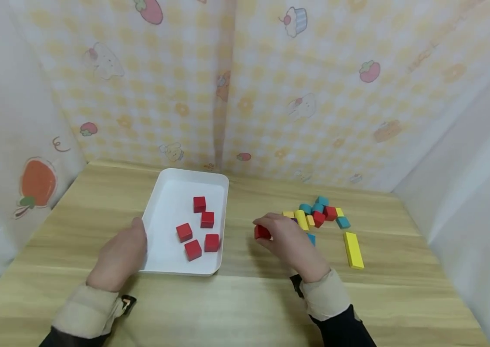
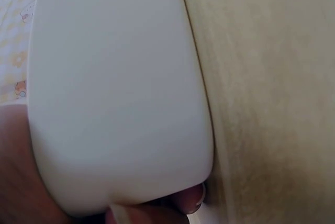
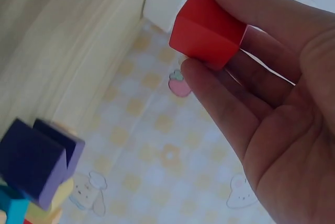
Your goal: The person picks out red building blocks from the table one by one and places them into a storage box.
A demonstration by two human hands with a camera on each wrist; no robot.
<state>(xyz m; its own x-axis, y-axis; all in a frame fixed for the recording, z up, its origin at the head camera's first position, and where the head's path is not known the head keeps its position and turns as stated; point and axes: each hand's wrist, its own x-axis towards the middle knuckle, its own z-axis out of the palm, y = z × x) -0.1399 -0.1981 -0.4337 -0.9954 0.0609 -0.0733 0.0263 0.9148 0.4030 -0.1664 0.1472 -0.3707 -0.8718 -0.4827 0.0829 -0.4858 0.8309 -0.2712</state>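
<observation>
My right hand (image 1: 290,245) pinches a red cube (image 3: 207,28) between thumb and fingers, held over the table between the tray and the pile of blocks. With my left hand (image 1: 119,254) I grip the left side of a white tray (image 1: 184,183); in the left wrist view, fingertips (image 2: 186,199) show at the bottom of its outer wall. Several red cubes (image 1: 193,250) lie inside the tray, mostly toward its right half.
Mixed blocks sit together to the right: red cubes (image 1: 330,213), blue pieces (image 1: 322,200), a yellow cylinder (image 1: 301,220) and purple blocks (image 3: 34,158). A long yellow block (image 1: 353,250) lies apart on the wooden table (image 1: 210,308). A patterned curtain (image 1: 262,96) hangs behind.
</observation>
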